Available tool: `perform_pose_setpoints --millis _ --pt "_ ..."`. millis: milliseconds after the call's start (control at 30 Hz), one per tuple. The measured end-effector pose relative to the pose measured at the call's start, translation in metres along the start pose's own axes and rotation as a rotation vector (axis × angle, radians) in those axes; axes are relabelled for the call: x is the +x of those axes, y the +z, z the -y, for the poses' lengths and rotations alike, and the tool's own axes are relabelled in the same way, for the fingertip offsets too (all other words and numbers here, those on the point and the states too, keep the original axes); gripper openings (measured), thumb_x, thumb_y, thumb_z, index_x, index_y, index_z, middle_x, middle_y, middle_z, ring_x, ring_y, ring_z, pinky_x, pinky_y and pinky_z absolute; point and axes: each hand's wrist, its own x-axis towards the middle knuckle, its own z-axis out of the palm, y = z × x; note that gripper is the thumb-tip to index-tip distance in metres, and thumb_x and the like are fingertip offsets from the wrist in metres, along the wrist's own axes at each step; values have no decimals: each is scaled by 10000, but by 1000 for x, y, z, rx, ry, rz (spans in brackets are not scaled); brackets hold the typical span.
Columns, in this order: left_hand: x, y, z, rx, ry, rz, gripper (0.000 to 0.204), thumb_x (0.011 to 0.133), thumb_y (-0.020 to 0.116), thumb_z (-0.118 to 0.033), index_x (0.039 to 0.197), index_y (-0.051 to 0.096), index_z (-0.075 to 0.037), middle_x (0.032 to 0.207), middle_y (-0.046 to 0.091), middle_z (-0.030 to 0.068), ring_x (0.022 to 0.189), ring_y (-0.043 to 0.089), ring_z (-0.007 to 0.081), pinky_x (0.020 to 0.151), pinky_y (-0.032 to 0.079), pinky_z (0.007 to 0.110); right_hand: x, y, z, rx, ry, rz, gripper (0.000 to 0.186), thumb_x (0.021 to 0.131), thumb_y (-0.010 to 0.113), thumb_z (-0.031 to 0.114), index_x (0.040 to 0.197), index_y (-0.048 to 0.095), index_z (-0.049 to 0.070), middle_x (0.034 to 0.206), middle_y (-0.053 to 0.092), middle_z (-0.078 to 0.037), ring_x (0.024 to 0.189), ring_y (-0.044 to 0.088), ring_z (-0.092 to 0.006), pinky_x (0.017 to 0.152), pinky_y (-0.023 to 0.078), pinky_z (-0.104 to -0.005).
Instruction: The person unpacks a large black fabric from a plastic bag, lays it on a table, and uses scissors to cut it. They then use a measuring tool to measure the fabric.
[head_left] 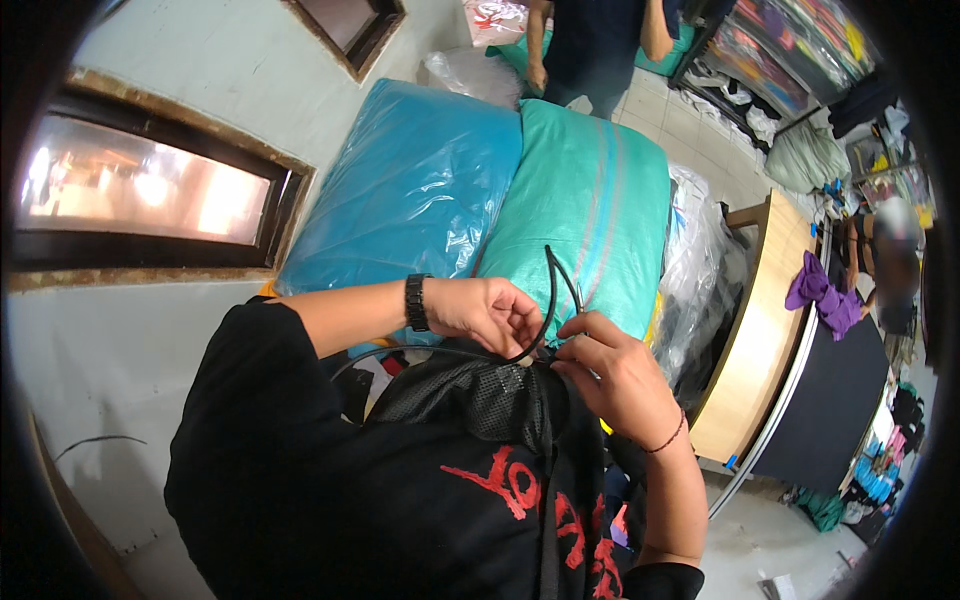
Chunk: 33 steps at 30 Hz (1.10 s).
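A black mesh bag (455,397) lies against my front, partly hidden by my hands and the cord. A thin black cord (551,285) runs along the bag's upper edge and rises in a narrow bend between my hands. My left hand (488,312), with a dark watch at the wrist, is curled closed at that edge; what its fingertips grip is hidden. On the other side, my right hand (622,378) pinches the cord near the down-going side of the bend. A small pale piece (525,361) shows between the hands.
Beyond my hands stand a large blue plastic-wrapped bundle (415,180) and a green woven sack (575,200). To the right are clear plastic bags (692,270) and a wooden table (750,340) with a purple cloth (825,295) nearby. Another person (600,45) stands at the back.
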Motion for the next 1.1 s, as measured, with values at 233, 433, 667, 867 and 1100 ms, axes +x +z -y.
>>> perform_pose_setpoints --millis 233,433,667,867,1100 --pt "2 15 -42 706 82 108 88 905 778 -9 912 700 32 1075 709 99 1012 677 182 892 553 350 3 -27 10 -253 -50 102 174 889 714 128 971 579 56 863 589 -118 803 654 -334 708 522 -451" --pt "0 48 -75 1015 310 104 93 954 697 -12 884 651 29 984 677 115 950 675 236 846 535 354 2 -47 14 -262 -6 24 131 875 728 106 923 615 58 847 607 -110 806 659 -348 690 521 -459" --pt "-2 64 -91 1075 428 250 72 971 680 -34 985 620 3 1027 643 124 940 654 304 842 520 389 -47 -52 32 -68 122 268 149 927 693 187 953 617 61 862 610 -128 699 660 -372 606 532 -478" --pt "23 39 -77 989 259 177 92 980 690 -53 1011 628 7 1002 651 94 945 657 247 863 524 364 -45 -34 2 -47 128 71 159 947 676 151 954 592 16 889 614 -158 826 663 -396 698 536 -484" --pt "32 -1 -63 135 -80 185 279 988 686 -22 1255 627 36 1139 695 95 1075 672 157 936 552 320 -23 -19 -24 220 121 -154 132 978 640 122 994 570 12 934 624 -176 897 646 -429 740 518 -500"
